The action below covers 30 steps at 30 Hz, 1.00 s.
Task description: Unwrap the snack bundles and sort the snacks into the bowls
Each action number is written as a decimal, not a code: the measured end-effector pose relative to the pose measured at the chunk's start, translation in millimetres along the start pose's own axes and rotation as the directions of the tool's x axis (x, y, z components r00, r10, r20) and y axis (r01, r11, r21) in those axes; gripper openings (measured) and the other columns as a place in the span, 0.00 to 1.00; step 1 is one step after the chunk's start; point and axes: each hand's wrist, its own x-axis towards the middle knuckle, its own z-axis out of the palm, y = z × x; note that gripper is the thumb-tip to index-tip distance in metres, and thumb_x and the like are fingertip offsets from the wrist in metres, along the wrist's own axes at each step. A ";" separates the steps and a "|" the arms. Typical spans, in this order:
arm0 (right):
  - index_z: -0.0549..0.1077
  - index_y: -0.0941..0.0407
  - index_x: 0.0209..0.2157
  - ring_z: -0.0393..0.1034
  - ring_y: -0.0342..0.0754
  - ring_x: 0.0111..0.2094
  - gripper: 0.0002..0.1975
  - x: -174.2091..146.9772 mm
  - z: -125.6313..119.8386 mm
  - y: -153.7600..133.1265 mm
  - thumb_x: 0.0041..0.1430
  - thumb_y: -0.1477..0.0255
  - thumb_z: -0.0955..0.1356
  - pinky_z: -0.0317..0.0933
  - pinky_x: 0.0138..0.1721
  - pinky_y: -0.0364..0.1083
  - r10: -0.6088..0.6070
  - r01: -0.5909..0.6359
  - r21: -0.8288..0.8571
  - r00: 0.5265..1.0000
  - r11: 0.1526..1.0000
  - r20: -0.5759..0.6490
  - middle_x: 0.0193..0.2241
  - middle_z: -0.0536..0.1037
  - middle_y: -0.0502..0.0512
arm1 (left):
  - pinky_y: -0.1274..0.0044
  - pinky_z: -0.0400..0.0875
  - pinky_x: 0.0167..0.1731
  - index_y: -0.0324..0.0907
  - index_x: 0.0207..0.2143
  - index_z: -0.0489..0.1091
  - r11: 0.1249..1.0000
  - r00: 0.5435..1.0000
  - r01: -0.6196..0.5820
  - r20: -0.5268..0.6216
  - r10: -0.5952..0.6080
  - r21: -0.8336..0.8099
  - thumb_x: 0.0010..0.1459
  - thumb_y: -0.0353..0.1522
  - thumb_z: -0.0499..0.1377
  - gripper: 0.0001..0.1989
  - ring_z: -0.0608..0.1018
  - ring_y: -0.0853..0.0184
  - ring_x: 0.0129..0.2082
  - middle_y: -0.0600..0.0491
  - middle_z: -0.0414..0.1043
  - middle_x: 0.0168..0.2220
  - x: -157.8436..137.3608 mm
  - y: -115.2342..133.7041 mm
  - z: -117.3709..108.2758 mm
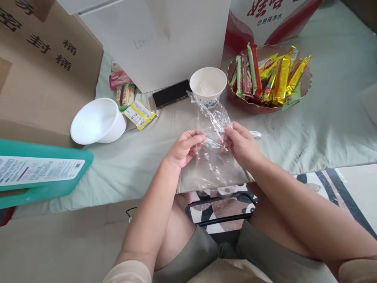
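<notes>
A clear plastic bag is stretched between my two hands above the front of the cloth-covered surface. My left hand pinches its left side between thumb and fingers. On the opposite side my right hand grips it the same way. The bag's crumpled upper end reaches to the white paper bowl, and its lower part hangs down past the table's edge. Something clear lies inside that bowl, too faint to name. Just beyond my right hand, a small white object is partly hidden.
A scalloped bowl of wrapped snack bars stands back right. Behind are a phone and a white box. To the left are a tilted white tub, several snack packets, a cardboard box and a green jug.
</notes>
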 end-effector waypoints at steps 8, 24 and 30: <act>0.60 0.51 0.32 0.57 0.39 0.14 0.13 0.5 -2.1 -1.3 0.63 0.62 0.69 0.48 0.16 0.41 -0.145 0.120 -0.193 0.982 0.974 -0.119 0.16 0.66 0.41 | 0.85 0.71 0.25 0.43 0.32 0.69 0.909 0.955 -0.263 -0.223 0.197 -0.323 0.43 0.28 0.70 0.14 0.74 0.77 0.25 0.61 0.70 0.26 -2.6 11.0 -0.8; 0.58 0.51 0.31 0.55 0.35 0.14 0.16 -0.1 -1.4 -2.6 0.62 0.60 0.69 0.49 0.13 0.41 -0.207 0.184 -0.174 0.971 0.968 -0.124 0.32 0.76 0.47 | 0.83 0.58 0.16 0.60 0.61 0.62 0.948 0.942 -0.313 -0.139 0.304 -0.052 0.46 0.35 0.70 0.40 0.73 0.79 0.23 0.52 0.73 0.58 -16.2 11.1 -6.2; 0.60 0.51 0.31 0.61 0.37 0.18 0.12 1.5 -1.9 -3.0 0.61 0.64 0.68 0.51 0.14 0.40 -0.211 0.149 -0.300 0.960 0.942 -0.186 0.37 0.78 0.52 | 0.82 0.66 0.19 0.37 0.43 0.75 0.992 0.991 0.111 0.066 -0.115 0.058 0.44 0.55 0.68 0.34 0.81 0.67 0.29 0.42 0.80 0.40 -5.9 4.8 -12.9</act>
